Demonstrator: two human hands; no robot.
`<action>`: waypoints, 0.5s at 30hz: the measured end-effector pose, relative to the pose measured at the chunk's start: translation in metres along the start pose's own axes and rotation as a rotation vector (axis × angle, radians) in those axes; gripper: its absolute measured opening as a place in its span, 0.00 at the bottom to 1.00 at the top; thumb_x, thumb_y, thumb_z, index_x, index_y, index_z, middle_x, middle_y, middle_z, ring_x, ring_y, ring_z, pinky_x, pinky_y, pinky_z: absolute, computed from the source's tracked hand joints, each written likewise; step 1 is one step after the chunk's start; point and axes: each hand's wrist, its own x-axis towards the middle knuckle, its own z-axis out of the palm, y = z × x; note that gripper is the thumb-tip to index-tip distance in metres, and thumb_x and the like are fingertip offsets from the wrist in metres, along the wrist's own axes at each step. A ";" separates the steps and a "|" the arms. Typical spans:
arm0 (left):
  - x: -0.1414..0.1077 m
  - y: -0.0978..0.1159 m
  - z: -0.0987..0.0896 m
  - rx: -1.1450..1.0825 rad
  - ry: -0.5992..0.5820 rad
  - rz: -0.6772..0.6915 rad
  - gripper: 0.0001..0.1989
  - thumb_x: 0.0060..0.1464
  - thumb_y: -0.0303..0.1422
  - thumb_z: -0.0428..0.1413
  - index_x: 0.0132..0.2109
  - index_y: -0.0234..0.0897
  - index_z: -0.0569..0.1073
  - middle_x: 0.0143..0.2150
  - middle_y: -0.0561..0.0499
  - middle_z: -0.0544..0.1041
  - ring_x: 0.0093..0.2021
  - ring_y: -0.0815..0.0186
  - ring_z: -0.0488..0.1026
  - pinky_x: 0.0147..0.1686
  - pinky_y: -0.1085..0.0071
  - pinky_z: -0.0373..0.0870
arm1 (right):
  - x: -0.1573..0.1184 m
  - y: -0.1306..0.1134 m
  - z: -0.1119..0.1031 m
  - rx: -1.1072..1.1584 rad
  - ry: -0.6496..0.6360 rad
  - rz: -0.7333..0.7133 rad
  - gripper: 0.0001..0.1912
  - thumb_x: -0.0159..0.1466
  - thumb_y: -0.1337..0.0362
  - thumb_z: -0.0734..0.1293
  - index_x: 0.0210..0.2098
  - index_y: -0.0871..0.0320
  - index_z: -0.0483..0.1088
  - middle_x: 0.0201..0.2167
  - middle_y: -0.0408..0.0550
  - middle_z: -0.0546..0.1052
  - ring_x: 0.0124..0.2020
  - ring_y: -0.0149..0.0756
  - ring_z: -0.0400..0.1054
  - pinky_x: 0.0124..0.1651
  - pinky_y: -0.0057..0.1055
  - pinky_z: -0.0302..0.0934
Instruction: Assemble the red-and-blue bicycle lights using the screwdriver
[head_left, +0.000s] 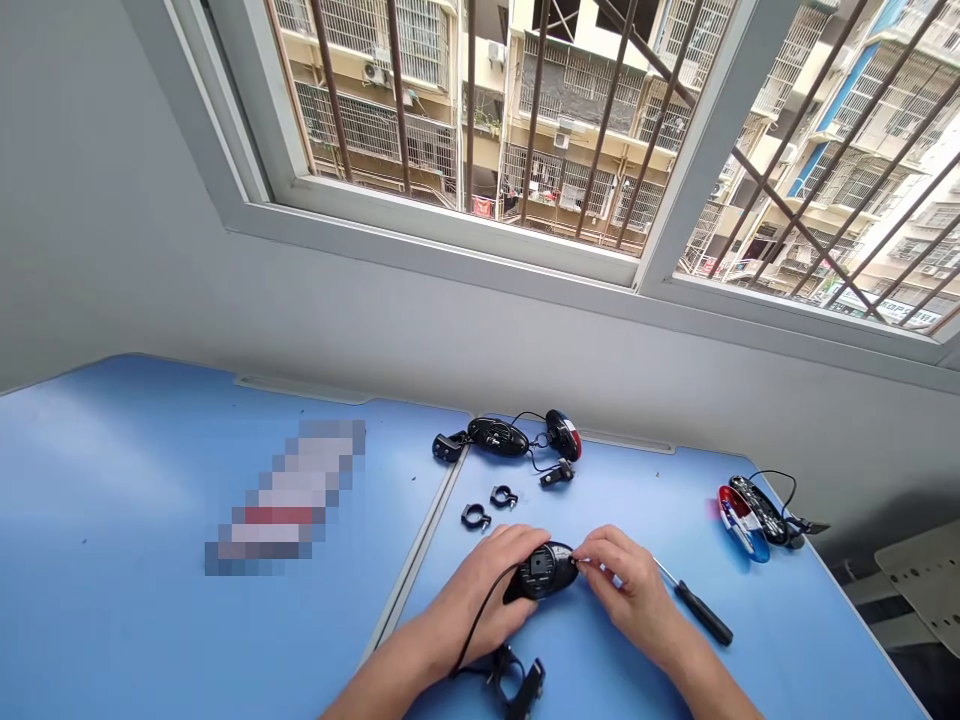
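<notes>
My left hand (487, 590) grips a black oval plastic housing (541, 572), possibly a bicycle light unit, from its left side. A black cable runs from the housing down to a black clamp bracket (517, 682) at the bottom of the view. My right hand (619, 595) pinches the housing's right end between thumb and fingertips; anything small there is hidden. A black-handled screwdriver (701, 612) lies just right of my right hand, apart from it. Two small black ring clamps (475, 516) lie beyond my left hand.
The blue table (112, 450) has a seam left of my hands. Another wired black unit with a red-and-white lens (497, 437) lies at the far edge, and a red, white and blue lens set (742, 522) lies right. A pixelated object (285, 495) lies left. A barred window (450, 230) is beyond.
</notes>
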 end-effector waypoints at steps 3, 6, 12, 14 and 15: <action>0.000 -0.001 0.001 0.004 -0.004 -0.014 0.25 0.41 0.20 0.51 0.48 0.41 0.68 0.46 0.50 0.75 0.46 0.59 0.70 0.50 0.64 0.67 | 0.000 -0.001 -0.001 0.017 0.004 0.055 0.09 0.66 0.69 0.59 0.37 0.56 0.71 0.31 0.47 0.73 0.29 0.31 0.67 0.29 0.26 0.61; 0.001 -0.004 0.003 0.011 -0.008 -0.014 0.24 0.43 0.20 0.51 0.49 0.41 0.68 0.46 0.50 0.74 0.46 0.59 0.70 0.50 0.63 0.67 | 0.002 -0.003 0.001 0.025 0.018 0.187 0.08 0.65 0.67 0.60 0.32 0.57 0.70 0.28 0.45 0.73 0.27 0.31 0.66 0.27 0.25 0.60; 0.002 -0.005 0.003 0.023 -0.014 -0.016 0.26 0.42 0.19 0.51 0.50 0.40 0.68 0.46 0.50 0.74 0.46 0.59 0.69 0.48 0.63 0.68 | 0.006 -0.005 0.012 -0.020 -0.019 0.352 0.07 0.62 0.64 0.63 0.29 0.57 0.69 0.25 0.43 0.73 0.24 0.31 0.64 0.28 0.26 0.58; 0.002 -0.005 0.003 0.030 -0.008 -0.009 0.26 0.42 0.19 0.51 0.50 0.39 0.68 0.46 0.50 0.74 0.46 0.59 0.69 0.48 0.63 0.68 | 0.006 -0.002 0.013 0.017 0.000 0.396 0.09 0.63 0.62 0.61 0.29 0.58 0.69 0.25 0.43 0.72 0.24 0.31 0.64 0.28 0.26 0.58; 0.002 -0.005 0.003 0.033 -0.005 -0.003 0.26 0.42 0.19 0.51 0.50 0.39 0.68 0.46 0.50 0.74 0.46 0.59 0.70 0.49 0.64 0.67 | 0.006 -0.001 0.012 0.042 0.026 0.418 0.10 0.64 0.61 0.60 0.30 0.58 0.69 0.25 0.43 0.72 0.24 0.31 0.64 0.27 0.26 0.58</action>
